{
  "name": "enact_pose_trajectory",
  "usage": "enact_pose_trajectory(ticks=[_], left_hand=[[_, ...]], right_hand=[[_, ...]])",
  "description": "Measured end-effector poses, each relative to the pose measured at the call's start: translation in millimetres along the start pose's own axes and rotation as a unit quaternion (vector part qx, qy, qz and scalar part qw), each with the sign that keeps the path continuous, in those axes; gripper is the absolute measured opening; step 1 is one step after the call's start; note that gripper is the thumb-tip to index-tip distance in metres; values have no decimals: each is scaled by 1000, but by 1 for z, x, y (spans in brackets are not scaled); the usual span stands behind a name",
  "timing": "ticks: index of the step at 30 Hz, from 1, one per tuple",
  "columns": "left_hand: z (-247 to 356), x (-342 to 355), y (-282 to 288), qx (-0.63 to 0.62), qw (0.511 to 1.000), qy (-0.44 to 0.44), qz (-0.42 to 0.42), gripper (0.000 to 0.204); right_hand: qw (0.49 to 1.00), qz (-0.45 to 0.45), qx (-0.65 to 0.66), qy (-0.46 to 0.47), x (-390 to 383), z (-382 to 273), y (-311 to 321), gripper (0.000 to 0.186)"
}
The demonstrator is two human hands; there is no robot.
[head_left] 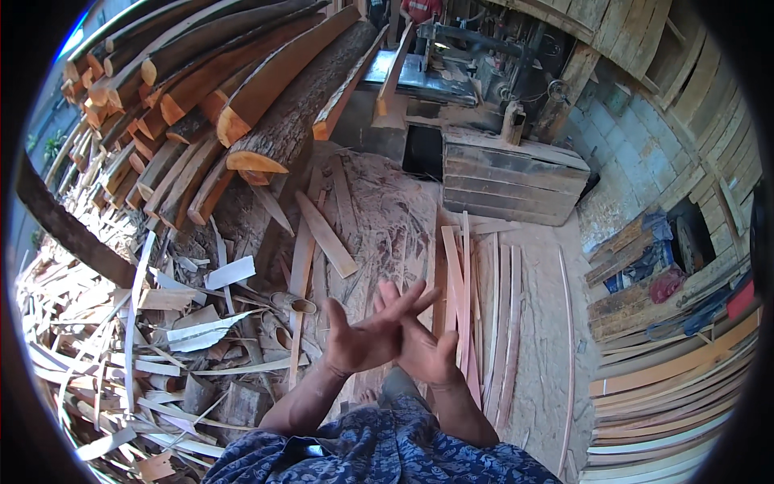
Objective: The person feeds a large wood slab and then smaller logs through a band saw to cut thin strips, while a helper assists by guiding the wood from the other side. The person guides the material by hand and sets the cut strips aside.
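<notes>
In front of my chest, both hands meet with their fingers stretched out and crossing over each other. My left hand [359, 342] has its thumb pointing up and away from the fingers. My right hand [431, 355] leans against it, thumb also spread. Neither hand holds anything. Beyond the hands, long thin wooden strips [505, 315] lie on the dusty floor, to the right of a short flat board [326, 234].
Stacked split logs [266, 81] rise at the far left, above a heap of offcuts [210, 335]. A dusty wooden box [516, 181] stands ahead, near a saw machine [484, 48] with a person in red [421, 10] behind. Sawn planks [669, 379] are piled on the right.
</notes>
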State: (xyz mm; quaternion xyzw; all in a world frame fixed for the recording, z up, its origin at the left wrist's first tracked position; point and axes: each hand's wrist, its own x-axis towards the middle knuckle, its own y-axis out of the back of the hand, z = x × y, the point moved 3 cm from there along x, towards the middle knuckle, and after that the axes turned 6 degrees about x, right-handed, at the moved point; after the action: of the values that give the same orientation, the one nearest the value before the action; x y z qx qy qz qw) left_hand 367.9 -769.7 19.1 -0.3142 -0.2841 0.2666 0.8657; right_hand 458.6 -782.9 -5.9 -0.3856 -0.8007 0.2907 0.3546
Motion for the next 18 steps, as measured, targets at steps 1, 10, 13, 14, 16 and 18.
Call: enact_pose_trajectory(ticks=[1, 10, 13, 14, 16, 18], left_hand=[[-18, 18, 39, 263, 959, 10, 106, 104], [8, 104, 73, -13, 970, 158, -184, 103], [-8, 183, 154, 208, 970, 128, -5, 91], [-24, 202, 187, 362, 910, 182, 93, 85], [-47, 200, 210, 409, 878, 224, 107, 77], [-29, 202, 183, 299, 928, 222, 17, 88]], right_hand=[[1000, -4, 1, 5, 6, 1, 12, 102], [982, -99, -132, -88, 48, -77, 80, 113], [941, 65, -302, -140, 106, -76, 176, 112], [893, 181, -347, -221, 114, -73, 216, 108], [963, 142, -163, -158, 114, -71, 257, 94], [961, 83, -50, -259, 110, -98, 232, 109]])
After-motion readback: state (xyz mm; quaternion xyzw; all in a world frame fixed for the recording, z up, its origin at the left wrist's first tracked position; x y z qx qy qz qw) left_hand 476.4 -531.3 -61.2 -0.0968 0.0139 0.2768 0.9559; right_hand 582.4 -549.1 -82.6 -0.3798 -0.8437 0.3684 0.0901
